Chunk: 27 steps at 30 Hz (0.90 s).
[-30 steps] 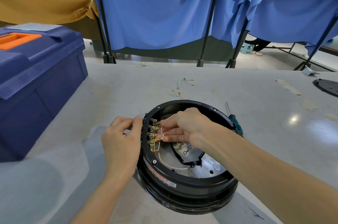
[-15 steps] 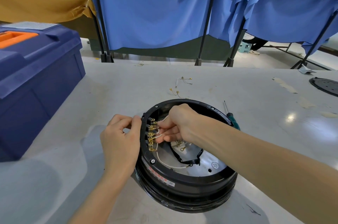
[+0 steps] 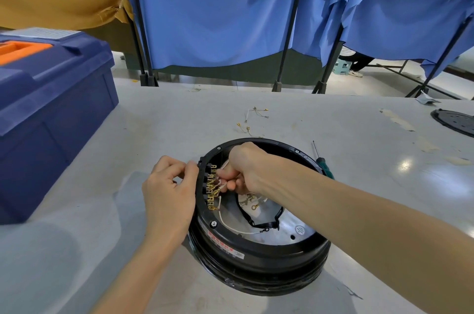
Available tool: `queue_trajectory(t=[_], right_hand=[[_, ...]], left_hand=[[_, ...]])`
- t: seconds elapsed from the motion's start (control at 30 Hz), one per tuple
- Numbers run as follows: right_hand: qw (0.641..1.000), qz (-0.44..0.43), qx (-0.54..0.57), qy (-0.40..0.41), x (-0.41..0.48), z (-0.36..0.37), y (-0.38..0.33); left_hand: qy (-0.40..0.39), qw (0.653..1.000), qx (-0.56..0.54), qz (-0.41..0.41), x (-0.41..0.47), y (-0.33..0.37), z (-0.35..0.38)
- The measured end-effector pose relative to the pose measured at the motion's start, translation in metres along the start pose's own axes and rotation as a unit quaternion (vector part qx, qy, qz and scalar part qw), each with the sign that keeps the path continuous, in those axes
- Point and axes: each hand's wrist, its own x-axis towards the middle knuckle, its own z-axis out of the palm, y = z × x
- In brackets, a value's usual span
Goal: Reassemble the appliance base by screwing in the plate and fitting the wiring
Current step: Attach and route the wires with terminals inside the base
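Now: the appliance base [image 3: 256,257] lies open side up on the counter [image 3: 128,134], directly in front of the person.
Left hand [image 3: 166,198]: fingers curled, gripping the base's outer rim beside the terminal row [image 3: 211,188].
Right hand [image 3: 243,167]: reaching inside the base, fingers closed in a pinch on a white wire [image 3: 223,186] at the brass terminals.
Step, likely: pushing a connector onto its tab.
Risk, wrong tab: the terminals sit tightly side by side, so a small slip could seat the wire on a neighbour.
Risk, bent tab: pushing at an angle could fold the thin brass.
Risk, base sliding: if the left grip slackens, the push could shift the base.
Risk, missed wiring: loose wires [image 3: 256,115] lie on the counter beyond the base and are easy to forget.
Screwdriver [image 3: 326,167]: it lies just behind the rim, partly hidden by the right forearm, which could knock it.
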Motion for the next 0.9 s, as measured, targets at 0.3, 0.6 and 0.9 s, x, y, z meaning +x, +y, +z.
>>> queue_trajectory(t=[0.3,0.6,0.9], right_hand=[[0.999,-0.027,-0.016,0.014,0.000,0.003,0.000],[0.996,-0.044,0.064,-0.053,-0.018,-0.019,0.010],[0.904,-0.334,-0.266,-0.010,-0.035,-0.028,0.018]], left_hand=[[0.009,1.000,-0.002,-0.009,0.001,-0.001,0.000],[0.024,0.999,0.000,-0.021,0.000,-0.001,-0.001],[0.020,1.000,-0.004,-0.020,-0.001,-0.001,-0.002]])
